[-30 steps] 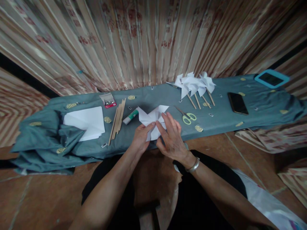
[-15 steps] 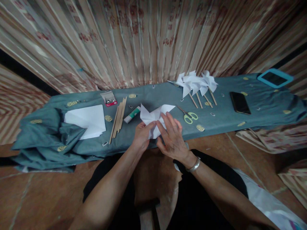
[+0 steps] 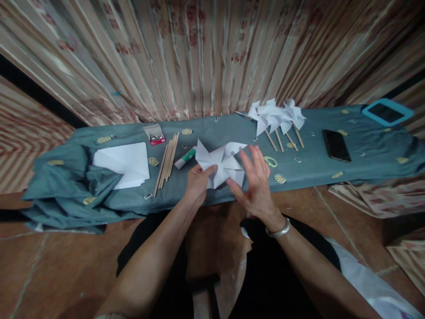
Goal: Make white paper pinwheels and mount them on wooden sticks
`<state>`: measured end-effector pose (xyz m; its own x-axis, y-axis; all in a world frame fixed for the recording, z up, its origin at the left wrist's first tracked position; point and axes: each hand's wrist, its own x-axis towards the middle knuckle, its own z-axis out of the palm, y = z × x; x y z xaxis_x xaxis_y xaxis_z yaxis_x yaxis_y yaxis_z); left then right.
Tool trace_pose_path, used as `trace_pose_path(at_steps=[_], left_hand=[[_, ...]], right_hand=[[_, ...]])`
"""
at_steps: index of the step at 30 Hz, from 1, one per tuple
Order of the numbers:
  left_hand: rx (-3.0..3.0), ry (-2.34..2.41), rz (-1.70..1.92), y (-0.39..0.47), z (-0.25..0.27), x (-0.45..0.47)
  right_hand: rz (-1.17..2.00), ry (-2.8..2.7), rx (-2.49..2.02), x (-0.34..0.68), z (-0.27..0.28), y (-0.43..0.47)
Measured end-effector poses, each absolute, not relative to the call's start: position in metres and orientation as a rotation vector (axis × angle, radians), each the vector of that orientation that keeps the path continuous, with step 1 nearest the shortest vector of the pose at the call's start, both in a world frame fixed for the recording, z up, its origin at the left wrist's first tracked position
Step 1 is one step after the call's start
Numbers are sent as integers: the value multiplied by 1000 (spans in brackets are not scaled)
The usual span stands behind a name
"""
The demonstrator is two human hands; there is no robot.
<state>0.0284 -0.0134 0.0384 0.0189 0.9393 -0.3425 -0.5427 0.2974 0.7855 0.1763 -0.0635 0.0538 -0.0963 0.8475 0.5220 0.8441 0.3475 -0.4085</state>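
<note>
Left forearm (image 3: 157, 254) angles forward and inward; left hand (image 3: 198, 184) closed in a pinch, thumb (image 3: 211, 170) on top and pointing toward the right. Right forearm (image 3: 312, 261) mirrors the angle; right hand (image 3: 259, 188) loosely opened, fingers (image 3: 257, 161) forward, thumb splayed toward the left hand. Hands near each other, apart.

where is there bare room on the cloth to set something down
Bare cloth shows right of the black phone, before the blue-framed device, and along the back between the small red box and the pinwheels. It is crowded around the held paper: sticks, glue tube and scissors lie close.
</note>
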Motion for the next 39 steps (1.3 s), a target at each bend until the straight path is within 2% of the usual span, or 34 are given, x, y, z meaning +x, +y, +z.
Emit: trace_pose_path(at_steps=[7, 9, 12, 17, 21, 31, 39], left_hand=[[521, 954, 1241, -13, 41, 27], [509, 948, 1243, -12, 42, 26], [494, 936, 1242, -10, 44, 22], [503, 928, 1244, -7, 46, 13], [504, 937, 1262, -6, 47, 11], [516, 940, 1249, -7, 49, 11], [543, 950, 1287, -9, 48, 15]], right_hand=[[713, -1359, -1358, 189, 40, -32], [773, -1288, -1314, 190, 37, -26], [593, -1324, -1311, 192, 44, -28], [320, -1795, -1301, 187, 66, -49], [252, -2004, -1221, 182, 71, -54], [247, -2117, -1214, 179, 71, -52], [127, -1965, -1319, 165, 66, -49]])
